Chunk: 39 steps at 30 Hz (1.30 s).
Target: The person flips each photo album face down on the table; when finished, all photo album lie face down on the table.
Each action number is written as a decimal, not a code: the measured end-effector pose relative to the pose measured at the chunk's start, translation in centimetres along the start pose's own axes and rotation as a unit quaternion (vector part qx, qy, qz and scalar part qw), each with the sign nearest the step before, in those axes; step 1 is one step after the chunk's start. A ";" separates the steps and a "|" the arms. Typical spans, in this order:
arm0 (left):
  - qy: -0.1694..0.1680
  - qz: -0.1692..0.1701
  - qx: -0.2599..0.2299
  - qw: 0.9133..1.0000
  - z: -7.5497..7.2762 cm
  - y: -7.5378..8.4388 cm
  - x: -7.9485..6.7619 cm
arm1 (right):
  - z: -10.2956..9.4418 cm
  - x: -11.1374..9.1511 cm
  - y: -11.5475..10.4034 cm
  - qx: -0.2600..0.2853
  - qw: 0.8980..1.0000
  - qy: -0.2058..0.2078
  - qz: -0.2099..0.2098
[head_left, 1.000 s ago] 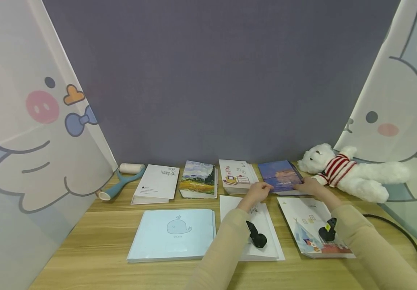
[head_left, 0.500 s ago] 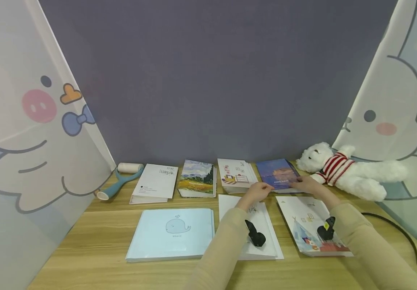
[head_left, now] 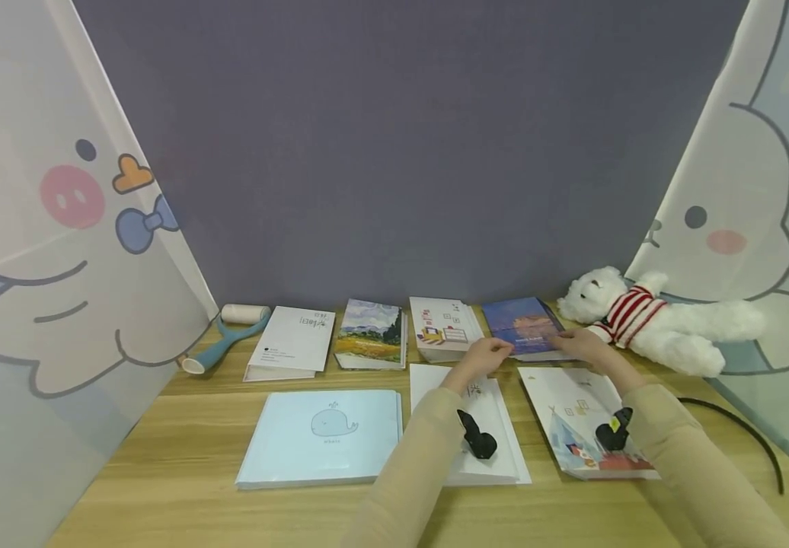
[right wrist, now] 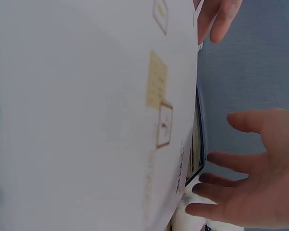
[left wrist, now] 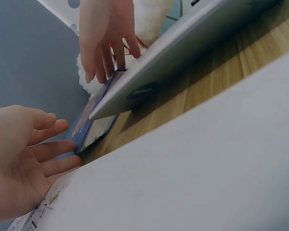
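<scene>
A blue-purple booklet [head_left: 519, 323] with a sunset-like cover lies at the back right, page edges showing beneath it. At its front left corner is my left hand [head_left: 482, 361], fingertips right at the edge. In the left wrist view the fingers of that left hand [left wrist: 29, 161] are loosely extended. My right hand [head_left: 585, 347] reaches to the booklet's front right corner, its fingertips overlapping the cover. Seen from the right wrist, this right hand [right wrist: 260, 178] has its thumb apart from relaxed fingers. Neither hand is curled round the booklet.
Beside the booklet are a white illustrated one [head_left: 444, 329], a landscape-covered one [head_left: 371, 335] and a white one [head_left: 295, 339]. Nearer lie a whale-covered book [head_left: 319, 438], a white book [head_left: 504, 457] and a tent-picture book [head_left: 573, 426]. A teddy bear [head_left: 682, 331] and lint roller [head_left: 219, 346] flank them.
The head view has shifted slightly, moving the scene a little left and up. Both hands stay at the blue booklet's front corners, with little visible movement relative to it.
</scene>
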<state>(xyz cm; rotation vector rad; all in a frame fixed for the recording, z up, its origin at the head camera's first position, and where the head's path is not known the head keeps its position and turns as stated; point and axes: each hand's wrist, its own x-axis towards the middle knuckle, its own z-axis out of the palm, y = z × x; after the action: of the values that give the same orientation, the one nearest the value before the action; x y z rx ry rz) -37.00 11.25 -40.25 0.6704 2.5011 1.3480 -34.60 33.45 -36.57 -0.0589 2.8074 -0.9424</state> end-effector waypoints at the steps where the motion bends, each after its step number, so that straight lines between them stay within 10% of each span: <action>1: 0.002 0.000 -0.001 1.000 -0.1 0.1 0.0 | 0.0 0.0 0.0 -0.002 1.000 0.008 -0.001; 21: 0.074 0.064 0.004 0.995 -5.1 -0.1 -2.1 | 1.2 1.3 -3.4 -0.016 0.967 0.186 -0.173; 39: 0.124 0.093 -0.037 0.987 -11.1 -3.5 -5.0 | 4.1 3.3 -9.1 0.020 0.971 0.134 -0.199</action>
<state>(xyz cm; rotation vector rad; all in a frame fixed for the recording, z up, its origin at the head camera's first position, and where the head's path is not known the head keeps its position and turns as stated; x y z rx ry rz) -38.05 -0.98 -37.07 0.7802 2.6148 1.6771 -37.25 23.45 -34.82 -0.5470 3.0874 -1.1658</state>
